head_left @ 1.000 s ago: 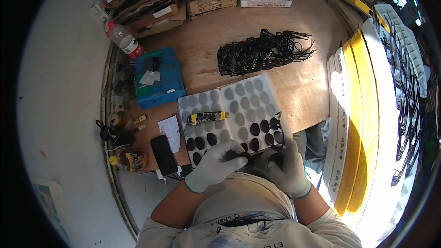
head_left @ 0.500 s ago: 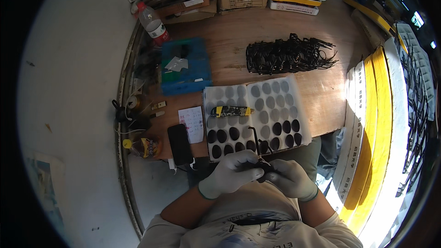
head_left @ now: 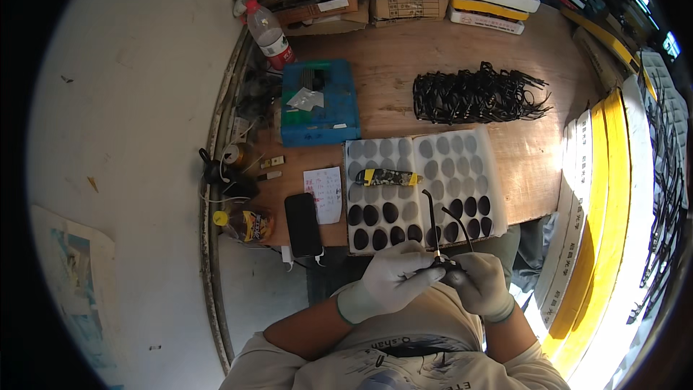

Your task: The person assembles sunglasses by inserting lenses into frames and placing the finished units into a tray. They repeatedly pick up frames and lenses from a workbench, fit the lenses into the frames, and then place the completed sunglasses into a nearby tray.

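Between my two gloved hands is a black eyeglass frame, its two thin temples pointing away from me toward the table. My left hand pinches its left side, thumb and fingers closed. On the other side my right hand grips the frame with bent fingers. The fingers cover most of the front, so I cannot tell whether lenses sit in it. Just beyond lies a white sheet tray with rows of round sockets, several holding dark oval lenses. A yellow and camouflage-patterned utility knife rests across the tray.
A pile of black eyeglass frames lies farther back. On the left are a blue plastic case, a phone, a written paper and drink bottles. Cardboard boxes line the back; yellow and white boxes stand at right.
The view has shifted, so the table appears farther right. The eyeglass frame has turned in my hands, and both temples now stand apart and upright in view.
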Demonstrator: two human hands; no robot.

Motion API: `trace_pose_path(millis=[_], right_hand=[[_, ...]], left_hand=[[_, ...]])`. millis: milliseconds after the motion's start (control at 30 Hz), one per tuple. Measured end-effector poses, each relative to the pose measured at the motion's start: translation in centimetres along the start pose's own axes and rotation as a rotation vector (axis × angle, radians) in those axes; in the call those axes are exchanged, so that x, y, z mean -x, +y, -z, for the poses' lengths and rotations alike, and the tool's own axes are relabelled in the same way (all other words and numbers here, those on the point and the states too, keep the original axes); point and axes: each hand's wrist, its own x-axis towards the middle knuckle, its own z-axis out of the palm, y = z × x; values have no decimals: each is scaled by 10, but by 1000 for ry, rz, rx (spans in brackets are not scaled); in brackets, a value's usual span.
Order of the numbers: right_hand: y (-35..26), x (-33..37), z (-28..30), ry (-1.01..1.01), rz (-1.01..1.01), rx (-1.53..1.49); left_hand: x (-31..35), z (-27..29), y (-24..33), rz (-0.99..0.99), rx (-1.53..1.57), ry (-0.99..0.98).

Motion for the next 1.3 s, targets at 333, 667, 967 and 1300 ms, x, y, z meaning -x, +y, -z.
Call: trace_pose_path(millis=[333,667,967,1300], right_hand=[[3,-13,-1,-24,-108,-151],[30,-9,17,30,-95,-176],[81,-28,82,17,-112,27],[221,2,146,200,-608,784]], left_hand=[[-10,4,6,46,-248,-3],[-32,-9,-3,205,-424,-133],[-135,-12,-64,-111,-122,-284],[-336,86,-250,832,289,450]])
